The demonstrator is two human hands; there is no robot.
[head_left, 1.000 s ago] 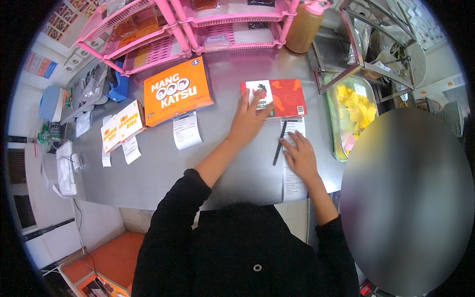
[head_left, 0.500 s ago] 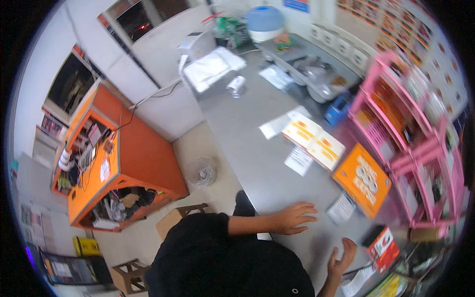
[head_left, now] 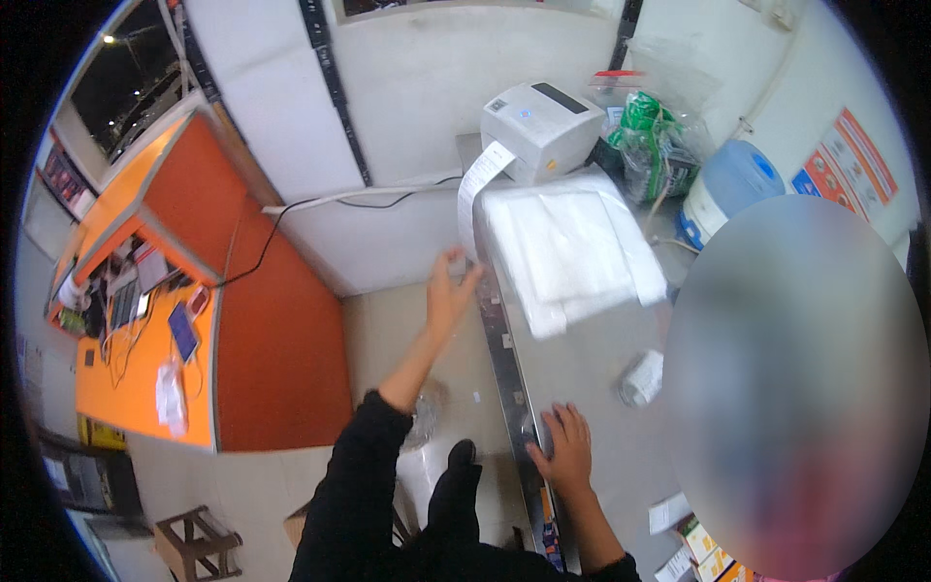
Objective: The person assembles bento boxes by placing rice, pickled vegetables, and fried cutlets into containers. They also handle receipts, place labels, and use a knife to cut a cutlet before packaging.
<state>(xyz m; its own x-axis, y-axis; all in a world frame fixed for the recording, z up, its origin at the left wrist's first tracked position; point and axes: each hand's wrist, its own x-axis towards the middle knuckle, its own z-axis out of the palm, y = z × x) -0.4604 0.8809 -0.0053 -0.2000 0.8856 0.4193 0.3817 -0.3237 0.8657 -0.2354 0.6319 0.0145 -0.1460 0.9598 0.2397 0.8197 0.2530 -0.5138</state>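
My left hand (head_left: 449, 299) is raised beside the table's left edge, fingers apart and curved, just below the hanging end of a white printed paper strip (head_left: 472, 199). A small gap seems to separate hand and strip; contact is hard to judge. The strip comes out of a white label printer (head_left: 543, 126) at the table's far end. In front of the printer lies a stack of white plastic packaging (head_left: 567, 254). My right hand (head_left: 567, 451) rests on the grey table (head_left: 606, 373) by its edge, fingers spread, holding nothing. Right of it lies a small roll (head_left: 642, 378) in clear wrap.
A clear bag with green contents (head_left: 655, 145) and a blue-and-white container (head_left: 732, 189) stand beyond the stack. Small boxes (head_left: 713, 553) sit at the lower right. An orange counter (head_left: 276, 320) is to the left, a stool (head_left: 194, 543) lower left. A blurred patch hides the right side.
The view has swung toward the printer end of the table. My left hand has moved forward to the paper strip, and my right hand now rests on the table's edge.
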